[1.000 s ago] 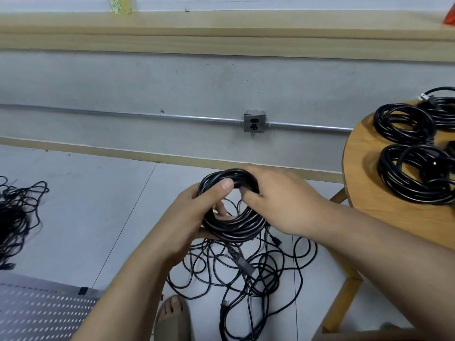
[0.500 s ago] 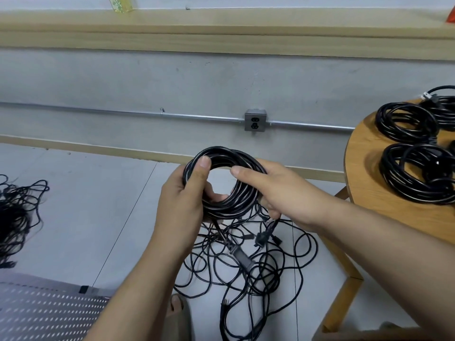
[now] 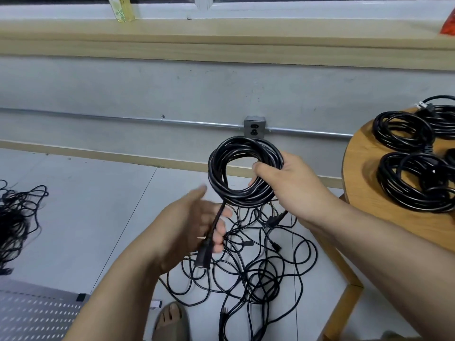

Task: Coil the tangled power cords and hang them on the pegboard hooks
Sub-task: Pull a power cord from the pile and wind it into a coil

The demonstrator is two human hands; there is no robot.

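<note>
- R hand (image 3: 290,185) grips the coil (image 3: 243,199) by its right side, fingers curled thru the loops. Coil is up in the air above the tangle (image 3: 258,279), left of the desk (image 3: 364,168).
- L hand (image 3: 187,225) is spread & loose, below-left of the coil. The tail (image 3: 216,225) hangs across its fingers down to the plug (image 3: 203,257). No pinch that we can see.
- Risk 1: tail isn't wrapped or tucked, and the grip is one-sided. We judge the loops could spring apart if R hand eases off.
- Risk 2: plug dangles just over the tangle, so it could snag a loose loop & drag it up w/ the coil.
- Risk 3: pegboard (image 3: 37,313) lies low-left and we can't see its hooks from here. An unsecured coil would prob sag or slip off a hook.
- Done coils (image 3: 403,134) sit on the desk, not hung yet. A 2nd pile (image 3: 17,217) lies far left on the floor (image 3: 86,217).
</note>
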